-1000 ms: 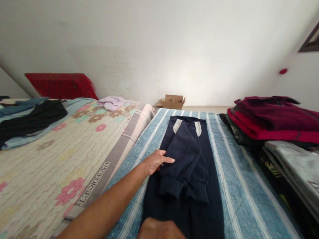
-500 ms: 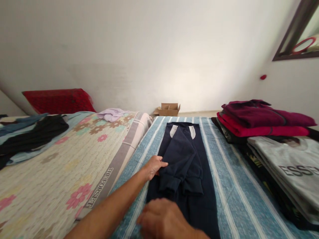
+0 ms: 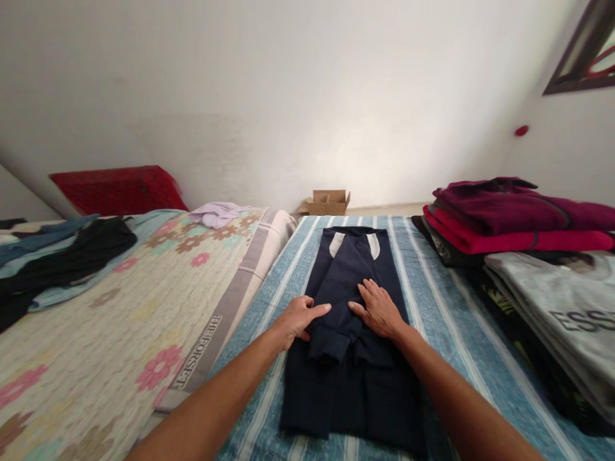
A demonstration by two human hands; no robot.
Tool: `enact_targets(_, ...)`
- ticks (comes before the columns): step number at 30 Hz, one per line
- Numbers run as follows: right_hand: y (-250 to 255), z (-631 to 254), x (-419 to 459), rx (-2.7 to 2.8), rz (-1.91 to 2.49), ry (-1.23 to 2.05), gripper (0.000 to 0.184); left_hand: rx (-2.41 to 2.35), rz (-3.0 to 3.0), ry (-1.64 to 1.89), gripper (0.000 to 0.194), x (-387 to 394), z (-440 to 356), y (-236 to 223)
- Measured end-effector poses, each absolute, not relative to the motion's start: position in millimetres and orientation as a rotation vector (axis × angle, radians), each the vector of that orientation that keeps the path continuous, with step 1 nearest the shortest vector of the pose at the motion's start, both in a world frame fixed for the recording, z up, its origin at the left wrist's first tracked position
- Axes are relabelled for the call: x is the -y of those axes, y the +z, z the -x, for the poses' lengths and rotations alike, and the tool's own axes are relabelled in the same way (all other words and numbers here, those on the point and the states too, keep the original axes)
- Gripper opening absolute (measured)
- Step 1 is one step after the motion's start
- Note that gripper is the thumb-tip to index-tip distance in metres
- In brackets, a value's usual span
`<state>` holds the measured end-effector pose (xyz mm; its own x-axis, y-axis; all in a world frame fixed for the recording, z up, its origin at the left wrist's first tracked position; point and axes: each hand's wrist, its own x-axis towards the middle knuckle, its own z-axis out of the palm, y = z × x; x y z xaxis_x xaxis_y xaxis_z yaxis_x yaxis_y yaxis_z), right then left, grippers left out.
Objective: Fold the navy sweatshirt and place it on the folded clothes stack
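A navy sweatshirt [image 3: 346, 282] with white shoulder patches lies lengthwise before me, its sides folded in and both sleeves laid down over the body. My left hand [image 3: 298, 320] is at its left side, the thumb on top of the sleeve and the fingers curled at the cloth edge, partly hidden. Resting flat on the right sleeve is my right hand [image 3: 379, 308], fingers spread and palm down. Below the cuffs, the lower part of the sweatshirt reaches toward me.
Beneath it is a blue striped bedsheet [image 3: 269, 307]. Folded maroon and red garments [image 3: 504, 211] and grey shirts [image 3: 552, 301] are stacked at right. Left, a floral bedspread [image 3: 110, 320] carries dark clothes [image 3: 77, 256] and a lilac cloth [image 3: 218, 214]. A cardboard box [image 3: 328, 202] stands by the wall.
My right hand has moved forward from the near edge and come down on the right sleeve. My left hand stays at the left side. The camera has shifted slightly.
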<state>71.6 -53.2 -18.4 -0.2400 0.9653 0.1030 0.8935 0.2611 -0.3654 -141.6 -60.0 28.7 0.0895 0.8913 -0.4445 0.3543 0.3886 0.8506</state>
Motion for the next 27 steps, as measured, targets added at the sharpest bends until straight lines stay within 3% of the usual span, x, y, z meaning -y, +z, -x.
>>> enact_targets(2, -16, -71, 56, 2.223, 1.705, 0.338, 0.066, -1.447, -1.172, 0.556, 0.057, 64, 143, 32)
enact_targets(5, -2, -71, 63, 2.234, 1.658, 0.282, 0.058, -1.462, -1.197, 0.585, 0.050, 67, 143, 31)
enact_targets(11, 19, -69, 89, 2.360, 1.368, 0.225, 0.020, -1.519, -1.301, 0.617, 0.024, 66, 143, 28)
enact_targets(14, 20, -66, 95, 2.413, 1.380, 0.211, 0.022, -1.509, -1.344, 0.644, 0.019, 65, 143, 29)
enact_targets(27, 19, -58, 100, 2.415, 1.460, 0.190, 0.024, -1.763, -1.673, 0.742, 0.027, 56, 153, 19)
